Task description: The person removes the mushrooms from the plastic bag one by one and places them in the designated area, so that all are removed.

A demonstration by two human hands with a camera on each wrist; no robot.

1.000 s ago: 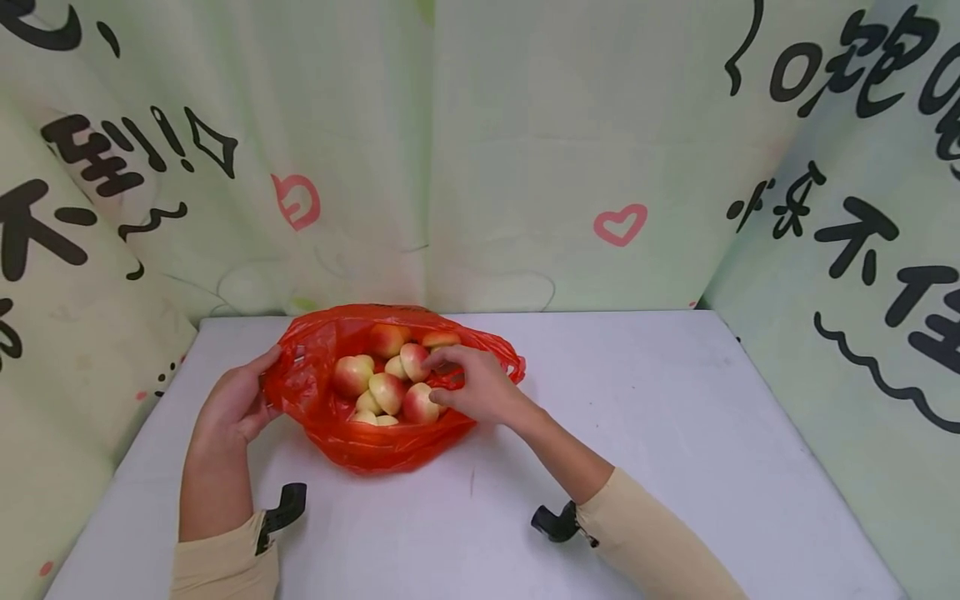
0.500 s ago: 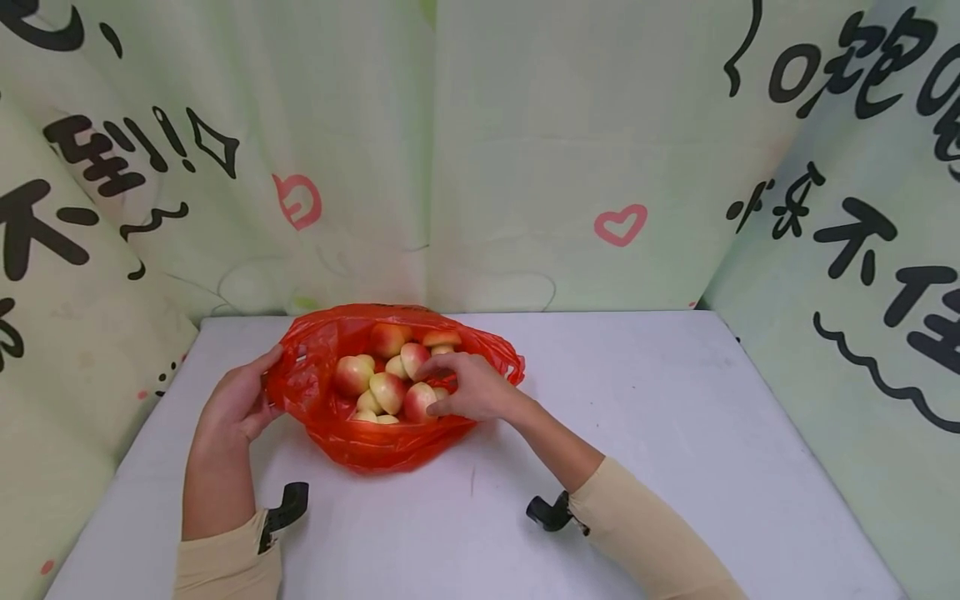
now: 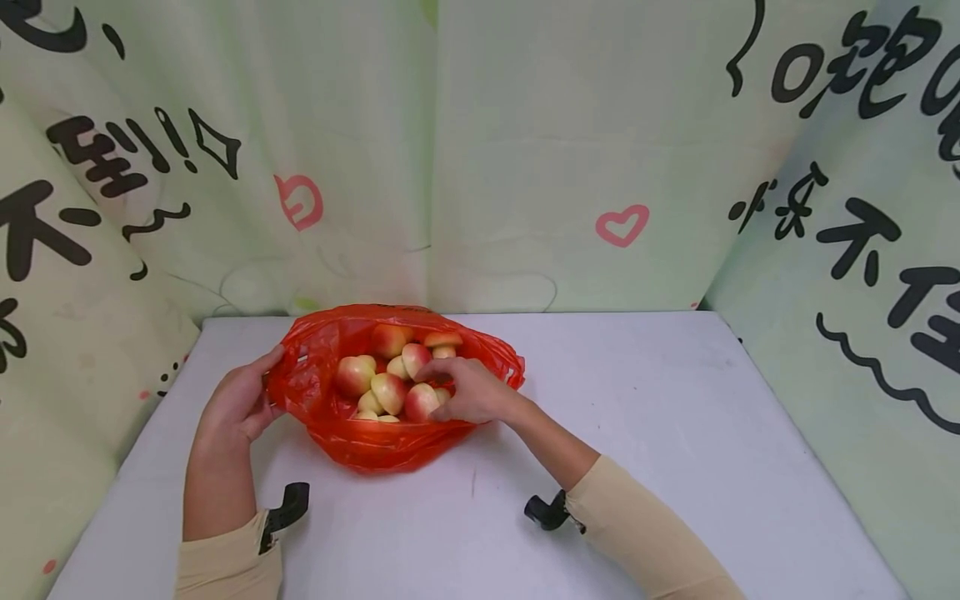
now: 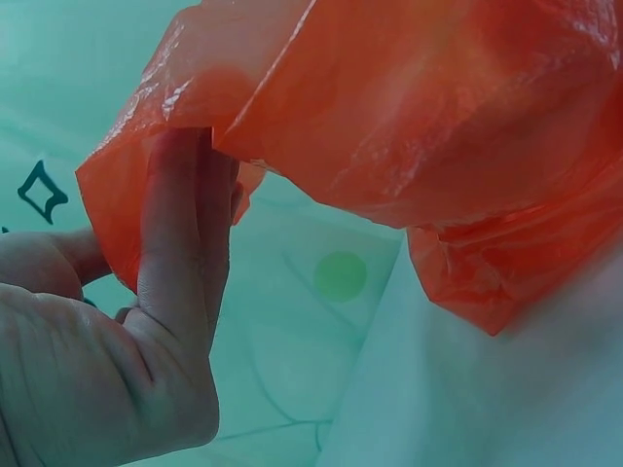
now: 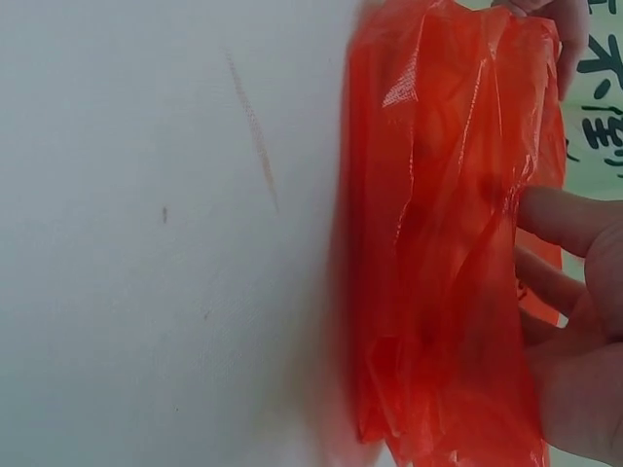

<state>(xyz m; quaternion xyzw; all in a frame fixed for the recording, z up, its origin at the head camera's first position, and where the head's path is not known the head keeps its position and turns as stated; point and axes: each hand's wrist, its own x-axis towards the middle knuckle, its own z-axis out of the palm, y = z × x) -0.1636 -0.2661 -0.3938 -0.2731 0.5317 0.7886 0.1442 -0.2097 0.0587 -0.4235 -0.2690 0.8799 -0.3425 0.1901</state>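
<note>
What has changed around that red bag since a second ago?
The right-hand grip has shifted slightly down in the head view, partly inside the shiny red plastic bag, uncovering more of an orange-capped, pale-stemmed mushroom-shaped piece. Whether it has taken hold of anything is unclear. The left-hand grip still holds the bag's edge; the bag stayed put.

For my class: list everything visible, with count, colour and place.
Table: one, white, lower view
Plastic bag: one, red, open on table
Mushroom-shaped pieces: at least six, red and yellow, in bag
Cloth backdrop: number unclear, pale green, behind and beside table
Heart shapes: two, pink, on backdrop
Writing: several marks, black, on backdrop
Wrist devices: two, black, at sleeve ends
Sleeves: two, beige, view's bottom
Left hand: one, bare, gripping bag's left side
Right hand: one, bare, in bag's mouth
</note>
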